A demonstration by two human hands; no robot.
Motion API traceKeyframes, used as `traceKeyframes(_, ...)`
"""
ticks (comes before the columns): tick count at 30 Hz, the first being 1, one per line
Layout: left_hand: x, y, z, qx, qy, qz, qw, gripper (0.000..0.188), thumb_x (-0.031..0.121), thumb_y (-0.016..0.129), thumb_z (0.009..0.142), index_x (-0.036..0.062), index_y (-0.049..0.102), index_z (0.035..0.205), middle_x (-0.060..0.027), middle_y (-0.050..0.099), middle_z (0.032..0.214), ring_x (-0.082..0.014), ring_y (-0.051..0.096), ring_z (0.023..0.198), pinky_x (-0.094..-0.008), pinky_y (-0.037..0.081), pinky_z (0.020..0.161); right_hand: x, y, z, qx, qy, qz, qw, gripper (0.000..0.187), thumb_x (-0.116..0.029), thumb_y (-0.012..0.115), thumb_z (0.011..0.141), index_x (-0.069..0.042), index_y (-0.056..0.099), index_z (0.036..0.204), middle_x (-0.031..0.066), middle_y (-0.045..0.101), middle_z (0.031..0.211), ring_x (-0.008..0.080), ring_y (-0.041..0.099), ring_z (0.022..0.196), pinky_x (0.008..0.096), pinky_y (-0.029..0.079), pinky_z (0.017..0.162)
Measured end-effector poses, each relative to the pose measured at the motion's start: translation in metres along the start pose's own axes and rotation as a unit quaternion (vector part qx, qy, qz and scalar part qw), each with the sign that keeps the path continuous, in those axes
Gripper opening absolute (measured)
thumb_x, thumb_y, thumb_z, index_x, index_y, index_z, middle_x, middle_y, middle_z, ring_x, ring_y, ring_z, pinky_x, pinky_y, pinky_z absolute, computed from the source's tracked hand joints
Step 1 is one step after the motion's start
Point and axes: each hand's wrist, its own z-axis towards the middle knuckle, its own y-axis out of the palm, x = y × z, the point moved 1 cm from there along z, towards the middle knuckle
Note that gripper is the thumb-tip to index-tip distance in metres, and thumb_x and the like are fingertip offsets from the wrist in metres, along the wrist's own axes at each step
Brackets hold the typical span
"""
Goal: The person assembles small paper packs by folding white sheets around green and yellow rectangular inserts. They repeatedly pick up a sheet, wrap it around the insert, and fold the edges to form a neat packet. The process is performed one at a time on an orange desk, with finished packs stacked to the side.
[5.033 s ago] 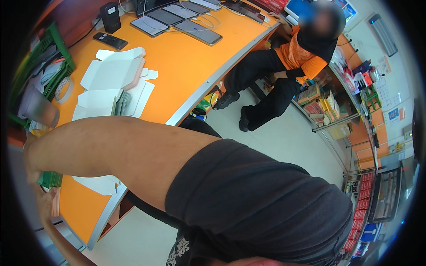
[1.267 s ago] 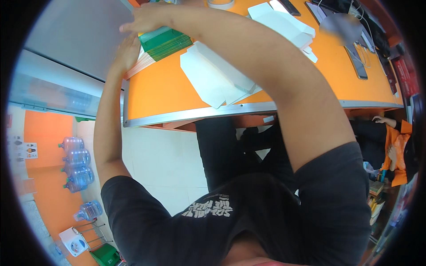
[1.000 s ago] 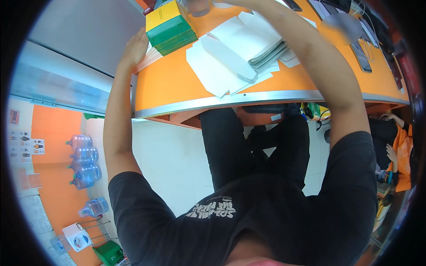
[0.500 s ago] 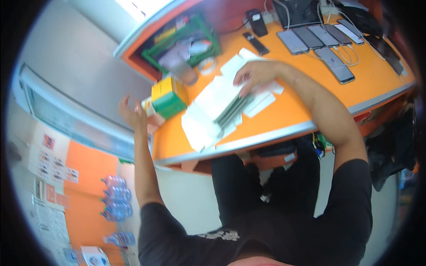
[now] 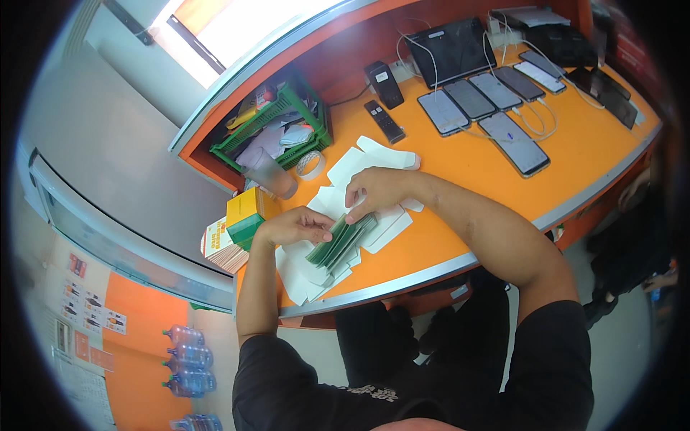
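A stack of green banknotes [image 5: 341,243] stands on edge, tilted, over the flattened white cartons [image 5: 385,228] near the desk's front edge. My left hand [image 5: 293,227] is closed on the stack's left side, thumb along its upper edge. From the far right my right hand [image 5: 375,192] pinches the other end of the same stack, its thumb and fingertips at the top edge. The stack partly hides the cartons underneath.
A yellow and green box [image 5: 249,213] stands left of my left hand. Behind it are a clear cup [image 5: 272,176], a tape roll [image 5: 310,165] and a green basket [image 5: 269,126]. A black remote [image 5: 384,121], several phones [image 5: 513,144] and a tablet [image 5: 454,52] lie farther right.
My left hand has come from the left, beyond the box, onto the banknotes. My right hand stays at the stack, which now stands more upright. The whole view has shifted.
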Motion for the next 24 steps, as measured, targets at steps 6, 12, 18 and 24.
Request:
traceKeyframes(6,-0.041,-0.013,0.011,-0.026,0.082,-0.041,0.995,0.043,0.032,0.072,0.096,0.0064,0.068,0.13,0.0046,0.071,0.109,-0.0049,0.061,0.093,-0.0225,0.05,0.082,-0.011,-0.003,-0.004,0.004,0.025,-0.001,1.0,0.056,-0.05,0.081,0.079,-0.005,0.072,0.113,0.0135,0.068,0.116,0.0293,0.061,0.112,0.0387,0.049,0.096)
traceKeyframes(12,-0.029,-0.011,0.008,0.039,0.033,-0.007,0.999,0.027,0.027,0.07,0.095,0.0048,0.075,0.11,0.0072,0.068,0.088,-0.0027,0.055,0.078,-0.0232,0.047,0.072,-0.03,0.007,-0.002,0.043,0.039,0.035,0.998,0.037,-0.034,0.077,0.088,-0.004,0.072,0.11,0.01,0.073,0.101,0.0226,0.066,0.099,0.0346,0.052,0.086)
traceKeyframes(18,0.013,0.015,-0.018,0.191,0.074,0.185,0.961,0.02,0.022,0.068,0.093,0.0038,0.077,0.093,0.0051,0.06,0.068,-0.0045,0.048,0.065,-0.0294,0.043,0.06,-0.033,0.015,0.011,0.102,-0.04,0.062,0.992,0.018,-0.014,0.071,0.092,-0.001,0.069,0.104,0.0103,0.072,0.09,0.0183,0.068,0.09,0.0331,0.053,0.079)
traceKeyframes(24,0.024,0.033,-0.058,0.375,0.079,0.118,0.916,0.047,0.037,0.08,0.085,0.0029,0.07,0.115,-0.0086,0.072,0.105,-0.02,0.068,0.093,-0.0327,0.055,0.08,-0.056,0.007,0.015,0.129,-0.085,0.04,0.987,0.014,-0.011,0.067,0.095,-0.002,0.066,0.105,0.0088,0.07,0.093,0.0179,0.067,0.084,0.0326,0.053,0.077)
